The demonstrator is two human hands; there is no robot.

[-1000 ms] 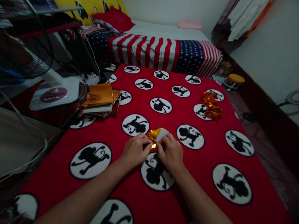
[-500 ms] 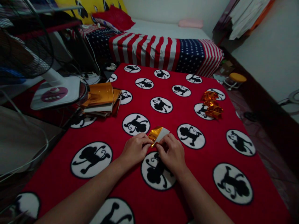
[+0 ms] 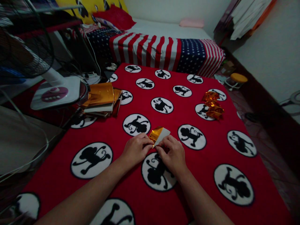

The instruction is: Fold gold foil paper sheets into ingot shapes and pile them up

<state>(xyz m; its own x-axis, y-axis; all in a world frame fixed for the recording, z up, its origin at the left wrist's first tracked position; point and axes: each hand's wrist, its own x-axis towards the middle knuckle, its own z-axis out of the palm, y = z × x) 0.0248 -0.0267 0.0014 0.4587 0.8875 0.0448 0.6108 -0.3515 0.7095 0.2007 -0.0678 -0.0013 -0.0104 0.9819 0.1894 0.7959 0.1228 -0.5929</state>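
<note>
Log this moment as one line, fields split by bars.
left hand: pinching gold-and-white sheet | right hand: pinching its near edge | stack of sheets: far left | crumpled gold pieces: far right

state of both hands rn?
Left hand: closed, fingertips pinching the near-left edge of the gold-and-white sheet.
Right hand: closed, fingertips at the same sheet's near-right edge; firmness of grip can't be told.
</note>
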